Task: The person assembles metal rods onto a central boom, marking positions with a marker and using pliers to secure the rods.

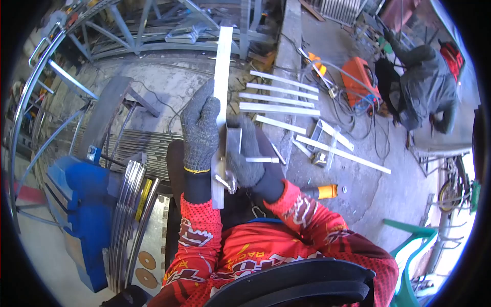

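A long, pale metal bar stands lengthwise before my chest, running from the frame on the floor down to my lap in this view. My left hand, in a grey knit glove, is closed around its middle. On the bar's other side, my right hand wears a similar glove. Its fingers are wrapped round an angled metal piece pressed close to the bar; exactly what tool it is I cannot tell. A short bright strip sticks out across that hand, and small shiny metal shows below it.
Several cut metal bars lie on the concrete ahead, near a tape measure. An orange machine with cables stands beyond. At right a person bends over. Blue machine and curved tubes are left; a green chair is right.
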### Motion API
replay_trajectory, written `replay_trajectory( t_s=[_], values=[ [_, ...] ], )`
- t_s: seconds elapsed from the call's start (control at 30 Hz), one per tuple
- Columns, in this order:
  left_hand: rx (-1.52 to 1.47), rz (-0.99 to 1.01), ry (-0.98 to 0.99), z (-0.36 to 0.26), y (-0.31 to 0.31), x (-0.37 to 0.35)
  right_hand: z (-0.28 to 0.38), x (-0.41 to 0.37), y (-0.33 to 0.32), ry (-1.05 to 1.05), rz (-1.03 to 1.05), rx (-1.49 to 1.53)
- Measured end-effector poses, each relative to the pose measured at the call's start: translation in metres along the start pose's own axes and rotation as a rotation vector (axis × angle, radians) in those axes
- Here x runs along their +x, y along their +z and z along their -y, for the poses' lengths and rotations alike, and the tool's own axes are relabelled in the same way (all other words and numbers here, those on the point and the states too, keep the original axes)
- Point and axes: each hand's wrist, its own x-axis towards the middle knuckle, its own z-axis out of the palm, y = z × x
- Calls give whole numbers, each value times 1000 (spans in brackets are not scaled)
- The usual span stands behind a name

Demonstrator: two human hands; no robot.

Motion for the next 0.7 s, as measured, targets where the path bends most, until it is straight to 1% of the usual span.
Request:
replay_trajectory(
  t_s=[0.03, 0.07, 0.1, 0.13, 0.17, 0.2, 0.23, 0.3, 0.37, 0.4, 0.43, 0.47, 0.5, 0.53, 0.57, 0.63, 0.7],
  values=[
    [-2, 25, -17, -3, 2, -7, 1, 3, 0, 258, 10, 154],
    [36, 64, -54, -8, 4, -11, -31, 21, -2, -328, -112, -281],
    [74, 99, -76, -12, 6, -11, -50, 45, -10, -110, -185, 71],
    [78, 120, 25, 4, 4, -16, -60, 66, -17, -335, -335, -271],
    [76, 136, 26, 5, 8, -18, -92, 88, -31, -401, -260, -312],
    [47, 96, 8, 6, 13, -20, -102, 111, -44, -644, -352, -640],
    [19, 52, -12, 6, 16, -22, -93, 116, -50, -624, -308, -556],
    [-3, 49, -40, 6, 15, -20, -103, 100, -46, -681, -239, -640],
    [-58, 41, -153, 12, 10, -14, -58, 62, -27, -631, -297, -750],
    [-54, 36, -155, 13, 7, -13, -33, 35, -17, -205, -167, -396],
    [-21, 40, -79, 13, 5, -12, -15, 11, -11, 214, -36, -39],
    [10, 46, 0, 13, 5, -10, -10, -2, -10, 84, -37, -21],
    [13, 50, 1, 14, 6, -9, -7, -8, -12, -45, -41, -3],
    [24, 68, -27, 13, 7, -13, -4, -8, -14, 15, -44, -44],
    [34, 90, -62, 12, 7, -20, -10, -6, -12, 360, -19, 271],
    [-11, 130, -65, 11, 10, -26, -59, 27, -11, -129, -314, 209],
    [123, 122, -26, -2, 19, -40, -102, 60, -43, -210, -235, -333]
  ],
)
